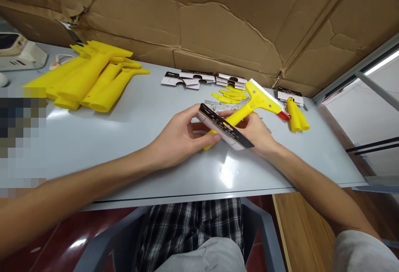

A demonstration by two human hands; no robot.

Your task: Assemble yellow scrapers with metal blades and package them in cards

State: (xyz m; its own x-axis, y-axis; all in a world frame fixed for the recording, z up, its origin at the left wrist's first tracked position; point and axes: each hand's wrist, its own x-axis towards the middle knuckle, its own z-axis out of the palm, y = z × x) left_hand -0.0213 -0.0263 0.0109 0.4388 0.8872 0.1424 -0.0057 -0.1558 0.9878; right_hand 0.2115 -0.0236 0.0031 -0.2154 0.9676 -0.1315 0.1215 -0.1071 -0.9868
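A yellow scraper (261, 100) with a white strip along its head and a red piece at one end is held above the table. A black and white packaging card (229, 132) sits around its handle, which passes through the card's cut-out. My left hand (174, 141) pinches the card's left end between thumb and fingers. Behind the card, my right hand (261, 132) is wrapped round the scraper's handle, its fingers partly hidden. Beyond the hands lie several small yellow pieces (230, 96) and metal parts (215, 106), partly covered.
Several yellow scraper handles (96, 76) are piled at the left. Folded cards (196, 76) lie along the back. Two yellow handles (297, 114) rest at the right beside another card (290, 96). Cardboard (218, 26) walls the table's (131, 126) far side. A white device (21, 53) stands far left.
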